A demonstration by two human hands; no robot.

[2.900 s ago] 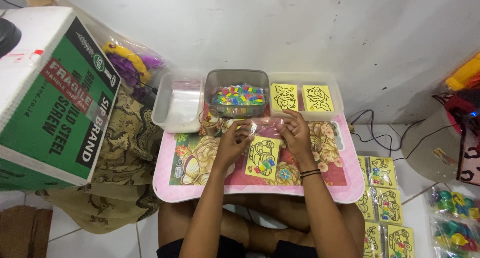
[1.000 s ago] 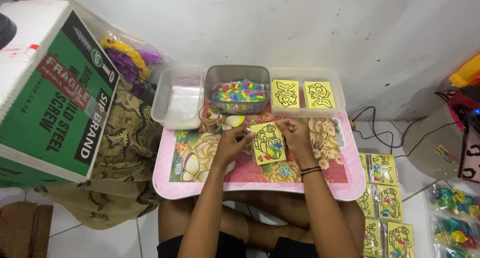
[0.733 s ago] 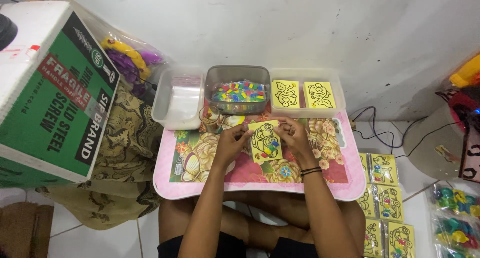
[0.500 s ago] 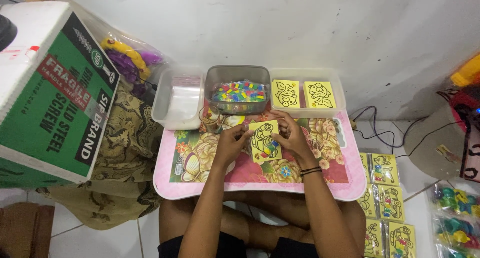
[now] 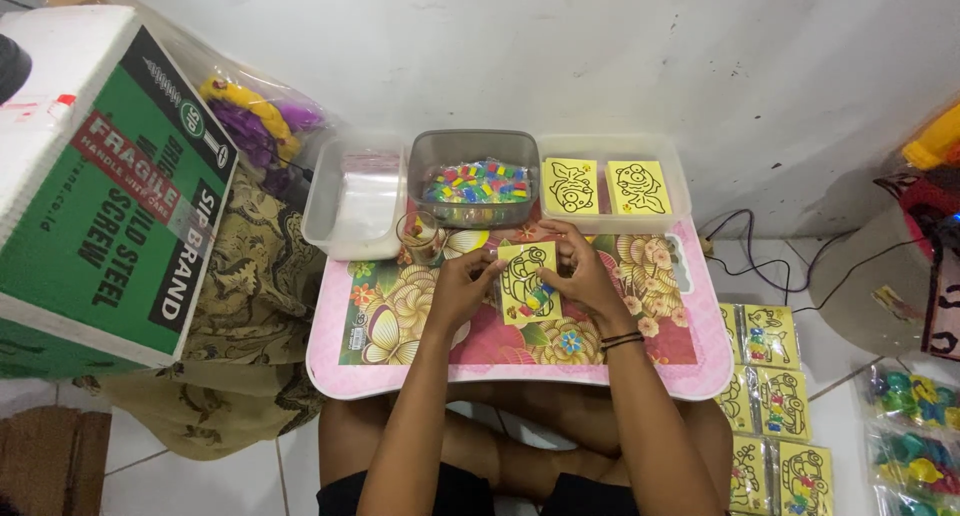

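- Yellow picture card sits over the middle of the pink floral lap table, a bit tilted, held between both my hands.
- Left hand pinches the card's left edge, fingers closed on it; right hand closes on the right and top edge, thumb on the face.
- Can't tell if the card's lower edge touches the table or hangs just above it.
- Open room: bare tabletop to the left and right of my hands, front edge free near my forearms.
- Back edge is crowded: clear tray of plastic sleeves left, grey tub of coloured pieces centre, clear tray with two yellow cards right, all touching or just beside each other.
- Small round cup stands just beside my left fingers, near the tub.
- Big green-and-white carton stands well to the left, off the table; bagged card sets lie on the floor to the right.
- Hidden: card's back and my fingertips behind it; bagged sets and toy packs at right are cut off by the frame.
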